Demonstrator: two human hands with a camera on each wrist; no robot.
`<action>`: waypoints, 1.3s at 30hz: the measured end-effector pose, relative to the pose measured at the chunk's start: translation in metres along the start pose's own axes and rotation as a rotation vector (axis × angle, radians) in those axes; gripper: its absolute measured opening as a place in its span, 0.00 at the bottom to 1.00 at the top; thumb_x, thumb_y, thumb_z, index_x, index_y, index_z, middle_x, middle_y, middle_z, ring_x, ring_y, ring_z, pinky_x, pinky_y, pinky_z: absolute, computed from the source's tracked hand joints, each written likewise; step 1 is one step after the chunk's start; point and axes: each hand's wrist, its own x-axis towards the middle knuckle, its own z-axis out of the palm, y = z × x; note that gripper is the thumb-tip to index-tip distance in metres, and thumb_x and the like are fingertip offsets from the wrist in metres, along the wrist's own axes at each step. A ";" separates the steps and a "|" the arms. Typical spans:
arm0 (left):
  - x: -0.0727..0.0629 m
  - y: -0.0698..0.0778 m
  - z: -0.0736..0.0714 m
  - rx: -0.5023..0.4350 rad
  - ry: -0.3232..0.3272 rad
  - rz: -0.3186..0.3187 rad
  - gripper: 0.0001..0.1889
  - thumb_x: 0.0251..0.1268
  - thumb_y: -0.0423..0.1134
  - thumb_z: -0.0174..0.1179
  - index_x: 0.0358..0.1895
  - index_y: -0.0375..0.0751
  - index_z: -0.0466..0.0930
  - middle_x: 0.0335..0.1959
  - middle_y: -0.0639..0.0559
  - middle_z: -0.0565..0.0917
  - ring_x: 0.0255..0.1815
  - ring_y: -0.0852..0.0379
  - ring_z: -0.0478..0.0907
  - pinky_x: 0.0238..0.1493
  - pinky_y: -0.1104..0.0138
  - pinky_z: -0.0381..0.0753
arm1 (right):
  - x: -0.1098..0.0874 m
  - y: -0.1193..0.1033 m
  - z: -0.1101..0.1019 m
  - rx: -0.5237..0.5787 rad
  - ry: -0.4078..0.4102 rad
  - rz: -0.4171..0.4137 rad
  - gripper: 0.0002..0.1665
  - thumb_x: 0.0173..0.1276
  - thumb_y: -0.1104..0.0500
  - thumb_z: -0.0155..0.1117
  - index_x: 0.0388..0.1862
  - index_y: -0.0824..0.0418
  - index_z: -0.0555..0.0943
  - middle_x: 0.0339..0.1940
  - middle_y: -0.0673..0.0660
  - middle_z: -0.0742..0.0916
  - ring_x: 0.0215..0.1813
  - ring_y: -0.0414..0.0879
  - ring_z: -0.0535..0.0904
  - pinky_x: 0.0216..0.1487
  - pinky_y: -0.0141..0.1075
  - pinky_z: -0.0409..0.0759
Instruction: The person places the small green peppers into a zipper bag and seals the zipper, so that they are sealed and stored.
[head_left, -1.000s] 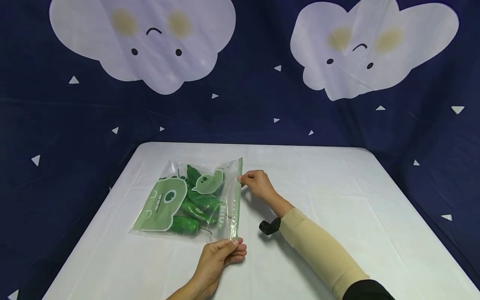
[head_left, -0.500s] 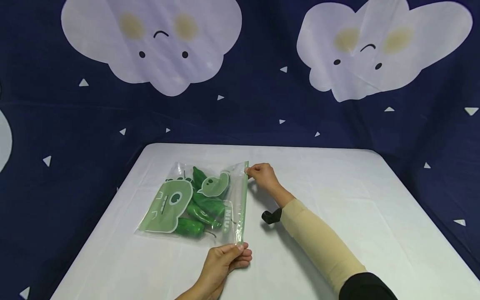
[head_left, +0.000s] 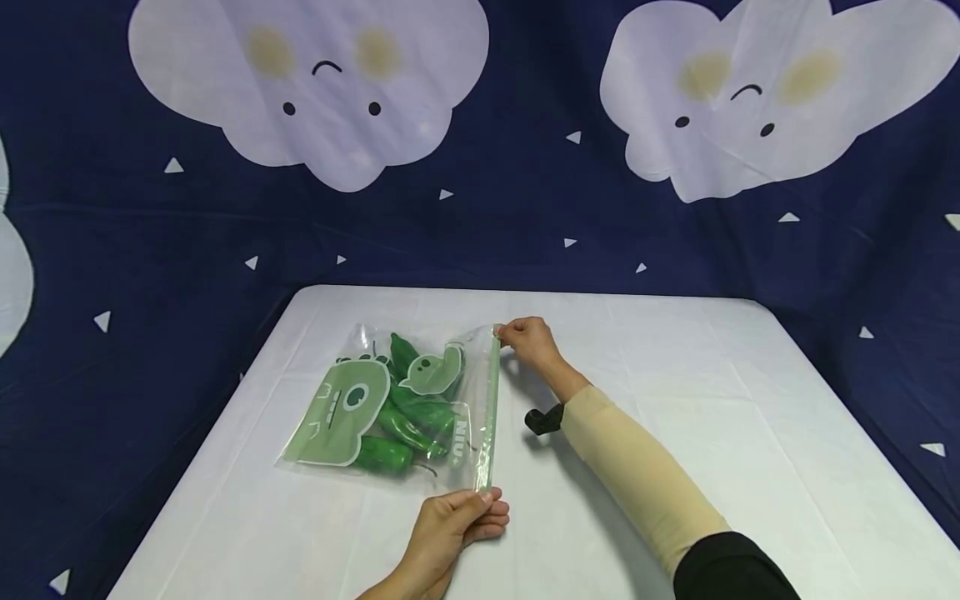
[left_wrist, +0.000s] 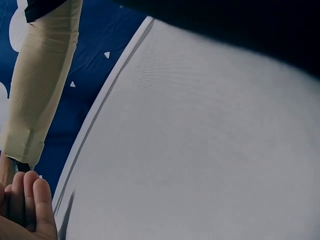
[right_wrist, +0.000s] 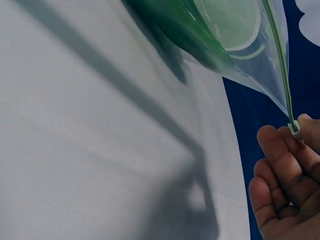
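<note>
A clear zip bag (head_left: 326, 425) with green cartoon prints lies on the table, several green peppers (head_left: 384, 455) inside. At its near right corner my left hand (head_left: 453, 521) pinches the green-edged opening between thumb and fingers. My right hand (head_left: 531, 342) is at the far end of that same edge. In the right wrist view, its thumb and fingertips pinch a small white slider (right_wrist: 295, 130) on the green zip strip (right_wrist: 280, 55). The left wrist view shows only the fingers (left_wrist: 30, 200) of the left hand; the bag is out of that view.
A white cloth covers the table (head_left: 637, 358). Behind it hangs a dark blue curtain (head_left: 510, 200) with clouds and triangles. The right forearm wears a beige sleeve (head_left: 637, 475), with a black camera mount (head_left: 543, 419) at the wrist.
My right hand has slid along the bag's zip edge, away from me, from its upper part to the far corner. The left hand keeps its pinch on the near corner. The head view has shifted slightly.
</note>
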 end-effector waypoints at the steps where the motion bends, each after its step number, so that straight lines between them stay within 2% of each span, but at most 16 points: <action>1: 0.000 0.000 0.000 0.003 -0.007 -0.002 0.26 0.63 0.40 0.60 0.52 0.15 0.73 0.35 0.46 0.88 0.35 0.59 0.86 0.42 0.67 0.84 | 0.000 0.001 0.000 -0.003 -0.002 0.005 0.19 0.66 0.47 0.60 0.30 0.60 0.87 0.31 0.56 0.89 0.45 0.49 0.82 0.45 0.37 0.76; 6: -0.002 0.000 -0.001 0.020 -0.052 -0.021 0.25 0.66 0.40 0.57 0.52 0.16 0.73 0.35 0.45 0.88 0.35 0.58 0.85 0.41 0.67 0.85 | -0.004 0.002 -0.004 -0.013 -0.004 0.030 0.20 0.66 0.45 0.60 0.33 0.59 0.87 0.35 0.56 0.89 0.48 0.50 0.81 0.54 0.42 0.76; 12: -0.002 0.002 0.000 0.026 -0.114 -0.054 0.24 0.67 0.41 0.56 0.51 0.15 0.73 0.33 0.46 0.87 0.34 0.58 0.85 0.40 0.68 0.85 | -0.009 0.002 -0.012 -0.049 0.033 -0.022 0.19 0.65 0.45 0.59 0.40 0.57 0.87 0.44 0.55 0.88 0.55 0.51 0.80 0.59 0.44 0.75; 17: -0.003 0.007 0.003 0.030 -0.188 -0.065 0.25 0.67 0.41 0.55 0.51 0.16 0.73 0.34 0.46 0.87 0.35 0.57 0.86 0.40 0.68 0.85 | -0.017 0.004 -0.024 -0.054 0.054 -0.084 0.23 0.66 0.43 0.59 0.51 0.56 0.82 0.52 0.56 0.86 0.57 0.52 0.79 0.57 0.46 0.77; 20: -0.002 0.013 0.004 0.054 -0.220 -0.036 0.25 0.67 0.41 0.55 0.53 0.15 0.72 0.36 0.45 0.87 0.37 0.58 0.86 0.42 0.68 0.84 | -0.027 0.003 -0.031 -0.085 0.050 -0.135 0.26 0.67 0.41 0.57 0.56 0.55 0.79 0.53 0.56 0.85 0.56 0.52 0.80 0.55 0.46 0.79; 23: 0.006 0.024 0.004 0.125 -0.229 0.065 0.26 0.68 0.40 0.55 0.54 0.14 0.70 0.41 0.36 0.86 0.39 0.59 0.85 0.45 0.67 0.84 | -0.040 0.002 -0.037 -0.135 0.061 -0.212 0.25 0.68 0.42 0.56 0.57 0.55 0.79 0.53 0.56 0.85 0.55 0.53 0.79 0.54 0.46 0.79; 25: 0.014 0.035 0.001 0.198 -0.216 0.176 0.25 0.68 0.39 0.54 0.54 0.15 0.70 0.44 0.30 0.83 0.41 0.59 0.85 0.47 0.67 0.83 | -0.050 0.001 -0.039 -0.173 0.082 -0.266 0.25 0.68 0.43 0.56 0.56 0.56 0.79 0.53 0.56 0.85 0.53 0.53 0.78 0.54 0.47 0.78; 28: 0.027 0.054 -0.003 0.288 -0.153 0.348 0.21 0.68 0.36 0.54 0.54 0.19 0.73 0.48 0.25 0.80 0.44 0.59 0.84 0.49 0.68 0.82 | -0.067 -0.001 -0.041 -0.247 0.131 -0.333 0.24 0.67 0.45 0.58 0.55 0.58 0.80 0.53 0.56 0.84 0.53 0.52 0.75 0.56 0.48 0.75; 32: 0.041 0.076 -0.009 0.392 -0.035 0.530 0.17 0.66 0.32 0.55 0.54 0.24 0.75 0.49 0.28 0.80 0.49 0.56 0.82 0.52 0.73 0.80 | -0.089 -0.002 -0.040 -0.350 0.193 -0.414 0.23 0.67 0.48 0.59 0.56 0.58 0.79 0.54 0.57 0.83 0.55 0.51 0.73 0.56 0.48 0.74; 35: 0.049 0.088 -0.013 0.525 0.042 0.641 0.16 0.66 0.31 0.55 0.55 0.27 0.76 0.51 0.32 0.80 0.53 0.50 0.80 0.54 0.73 0.78 | -0.105 -0.001 -0.040 -0.430 0.249 -0.498 0.22 0.66 0.49 0.61 0.56 0.58 0.79 0.55 0.57 0.83 0.56 0.51 0.72 0.56 0.47 0.73; 39: 0.056 0.101 -0.017 0.729 0.134 0.700 0.18 0.67 0.33 0.54 0.59 0.35 0.74 0.58 0.40 0.78 0.61 0.45 0.74 0.63 0.60 0.74 | -0.123 0.002 -0.042 -0.519 0.320 -0.613 0.24 0.64 0.51 0.64 0.56 0.59 0.78 0.56 0.58 0.82 0.57 0.54 0.72 0.57 0.47 0.71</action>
